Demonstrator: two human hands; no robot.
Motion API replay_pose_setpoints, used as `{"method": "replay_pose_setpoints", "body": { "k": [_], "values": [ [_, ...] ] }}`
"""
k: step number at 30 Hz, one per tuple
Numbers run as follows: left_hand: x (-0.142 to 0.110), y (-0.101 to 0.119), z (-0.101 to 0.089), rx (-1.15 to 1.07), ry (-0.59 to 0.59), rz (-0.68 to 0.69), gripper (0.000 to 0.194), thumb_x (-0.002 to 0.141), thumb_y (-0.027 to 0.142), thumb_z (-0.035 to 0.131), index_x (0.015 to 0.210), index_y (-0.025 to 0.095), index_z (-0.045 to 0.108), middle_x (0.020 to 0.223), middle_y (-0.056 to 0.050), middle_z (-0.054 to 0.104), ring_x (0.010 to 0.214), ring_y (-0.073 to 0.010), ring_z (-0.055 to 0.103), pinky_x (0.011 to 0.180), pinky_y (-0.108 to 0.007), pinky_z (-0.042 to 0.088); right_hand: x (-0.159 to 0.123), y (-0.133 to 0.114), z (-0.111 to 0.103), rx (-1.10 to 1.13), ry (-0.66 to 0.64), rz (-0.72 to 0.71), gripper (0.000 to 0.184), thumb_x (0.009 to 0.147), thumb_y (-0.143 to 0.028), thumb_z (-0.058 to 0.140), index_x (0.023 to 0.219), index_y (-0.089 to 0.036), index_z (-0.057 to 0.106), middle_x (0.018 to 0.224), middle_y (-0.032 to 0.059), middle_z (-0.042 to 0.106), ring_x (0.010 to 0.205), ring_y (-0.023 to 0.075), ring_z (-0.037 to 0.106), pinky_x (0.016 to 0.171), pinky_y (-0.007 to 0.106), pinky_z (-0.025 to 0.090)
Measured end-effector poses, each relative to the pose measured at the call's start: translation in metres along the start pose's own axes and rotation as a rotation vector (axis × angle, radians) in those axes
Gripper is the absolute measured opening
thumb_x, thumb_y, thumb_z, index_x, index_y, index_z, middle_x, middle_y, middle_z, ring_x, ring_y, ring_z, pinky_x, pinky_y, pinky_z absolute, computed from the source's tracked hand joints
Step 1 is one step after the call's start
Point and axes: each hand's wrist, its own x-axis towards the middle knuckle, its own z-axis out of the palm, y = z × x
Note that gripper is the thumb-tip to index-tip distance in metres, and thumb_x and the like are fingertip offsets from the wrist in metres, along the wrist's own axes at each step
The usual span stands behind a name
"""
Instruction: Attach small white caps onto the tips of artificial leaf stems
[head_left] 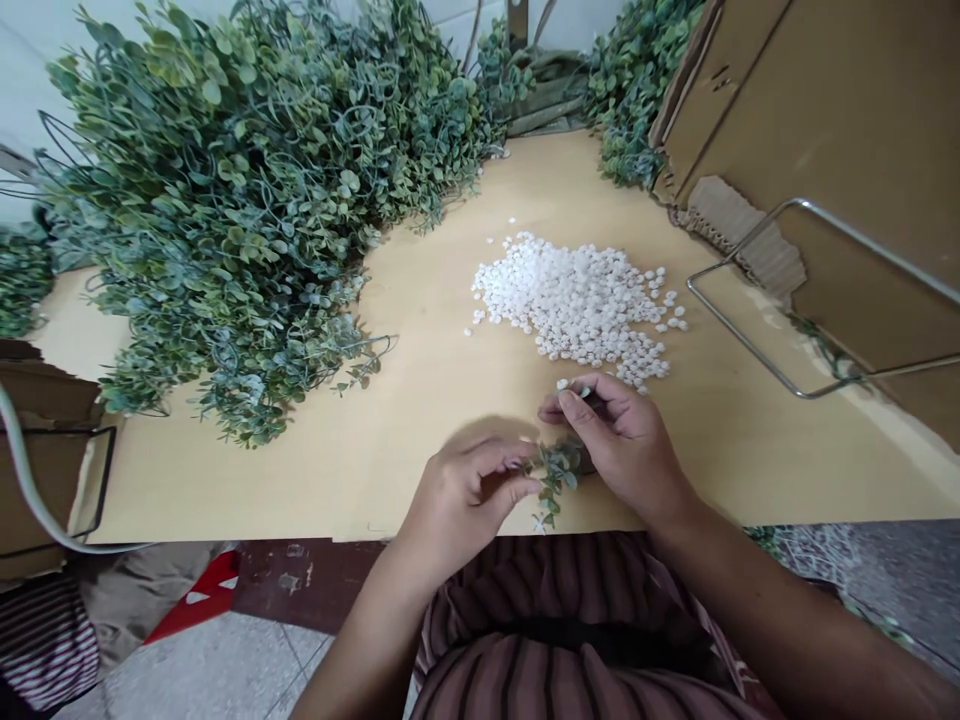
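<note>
My left hand (pixel 466 492) and my right hand (pixel 621 436) meet over the near edge of a pale wooden table (pixel 420 400). Between them lies a small green artificial leaf sprig (pixel 556 472). The left fingers pinch one end of it. The right hand curls round the other end, with its fingertips pressed together on a small white bead (pixel 564 385). A heap of white beads (pixel 579 300) lies just beyond the right hand.
A big pile of artificial leafy stems (pixel 247 200) covers the table's left and back. More greenery (pixel 637 90) sits at the back right beside cardboard boxes (pixel 825 130). A metal wire frame (pixel 757 330) stands at the right. Another cardboard box (pixel 45 450) is at the left.
</note>
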Motion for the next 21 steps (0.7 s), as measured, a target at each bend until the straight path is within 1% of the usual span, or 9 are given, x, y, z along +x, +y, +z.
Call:
{"method": "replay_pose_setpoints", "body": {
  "k": [2, 5, 7, 8, 11, 13, 15, 17, 21],
  "values": [
    [0.002, -0.004, 0.004, 0.011, 0.068, 0.019, 0.014, 0.078, 0.018, 0.061, 0.088, 0.018, 0.071, 0.081, -0.007, 0.068, 0.077, -0.017, 0.063, 0.069, -0.026, 0.05, -0.002, -0.003, -0.009, 0.03, -0.092, -0.001, 0.027, 0.076, -0.045, 0.064, 0.077, -0.019, 0.058, 0.072, 0.0021, 0.063, 0.068, 0.0147, 0.063, 0.062, 0.025, 0.051],
    [0.01, -0.008, 0.004, -0.01, 0.166, 0.046, 0.015, 0.078, 0.012, 0.057, 0.083, 0.016, 0.071, 0.076, -0.006, 0.067, 0.071, -0.0151, 0.062, 0.063, -0.024, 0.049, -0.004, -0.015, -0.028, 0.106, -0.477, -0.098, 0.036, 0.077, -0.055, 0.058, 0.075, -0.02, 0.065, 0.082, 0.0048, 0.064, 0.084, 0.0188, 0.063, 0.08, 0.033, 0.05],
    [0.015, -0.007, 0.002, -0.037, 0.169, 0.053, 0.015, 0.076, 0.01, 0.057, 0.08, 0.016, 0.071, 0.075, -0.005, 0.066, 0.07, -0.014, 0.061, 0.061, -0.023, 0.049, -0.005, -0.024, -0.038, 0.119, -0.604, -0.194, 0.042, 0.077, -0.06, 0.054, 0.069, -0.021, 0.067, 0.083, 0.006, 0.064, 0.095, 0.022, 0.06, 0.089, 0.037, 0.046],
    [0.016, -0.005, 0.001, -0.053, 0.16, 0.054, 0.015, 0.076, 0.009, 0.057, 0.08, 0.016, 0.071, 0.075, -0.005, 0.066, 0.069, -0.0136, 0.061, 0.06, -0.022, 0.049, -0.004, -0.027, -0.039, 0.087, -0.585, -0.219, 0.04, 0.079, -0.057, 0.054, 0.068, -0.022, 0.067, 0.082, 0.0058, 0.064, 0.096, 0.0219, 0.06, 0.089, 0.037, 0.046],
    [0.021, 0.001, 0.002, -0.069, 0.125, 0.076, 0.016, 0.075, 0.009, 0.058, 0.08, 0.016, 0.07, 0.074, -0.005, 0.066, 0.069, -0.013, 0.061, 0.061, -0.021, 0.05, -0.003, -0.025, -0.032, -0.142, -0.372, -0.2, 0.019, 0.081, -0.039, 0.06, 0.078, -0.021, 0.065, 0.079, 0.0042, 0.064, 0.083, 0.0184, 0.062, 0.077, 0.032, 0.05],
    [0.024, 0.004, 0.004, -0.056, 0.129, 0.105, 0.017, 0.076, 0.008, 0.057, 0.083, 0.017, 0.07, 0.076, -0.004, 0.066, 0.072, -0.013, 0.062, 0.064, -0.022, 0.051, -0.002, -0.019, -0.022, -0.307, -0.286, -0.199, 0.019, 0.077, -0.031, 0.064, 0.091, -0.019, 0.062, 0.085, 0.0054, 0.064, 0.08, 0.0182, 0.062, 0.073, 0.031, 0.051],
    [0.026, 0.006, 0.007, -0.039, 0.152, 0.124, 0.018, 0.076, 0.008, 0.057, 0.085, 0.017, 0.07, 0.077, -0.003, 0.067, 0.074, -0.0129, 0.062, 0.067, -0.022, 0.051, -0.003, -0.011, -0.013, -0.411, -0.288, -0.265, 0.026, 0.075, -0.026, 0.063, 0.099, -0.018, 0.059, 0.093, 0.0076, 0.063, 0.085, 0.0195, 0.061, 0.075, 0.033, 0.05],
    [0.027, 0.005, 0.008, -0.031, 0.167, 0.129, 0.019, 0.075, 0.007, 0.058, 0.086, 0.017, 0.07, 0.079, -0.003, 0.068, 0.074, -0.0126, 0.062, 0.069, -0.022, 0.051, -0.003, -0.006, -0.008, -0.466, -0.314, -0.362, 0.023, 0.077, -0.022, 0.058, 0.1, -0.017, 0.059, 0.094, 0.0089, 0.063, 0.089, 0.0205, 0.06, 0.078, 0.034, 0.049],
    [0.028, 0.002, 0.009, -0.013, 0.182, 0.118, 0.02, 0.075, 0.008, 0.059, 0.089, 0.018, 0.069, 0.082, -0.003, 0.069, 0.074, -0.0132, 0.063, 0.07, -0.023, 0.051, -0.003, -0.004, -0.003, -0.569, -0.269, -0.493, 0.016, 0.078, -0.016, 0.051, 0.09, -0.014, 0.062, 0.082, 0.0102, 0.061, 0.082, 0.0224, 0.058, 0.074, 0.038, 0.048]
  ]
}}
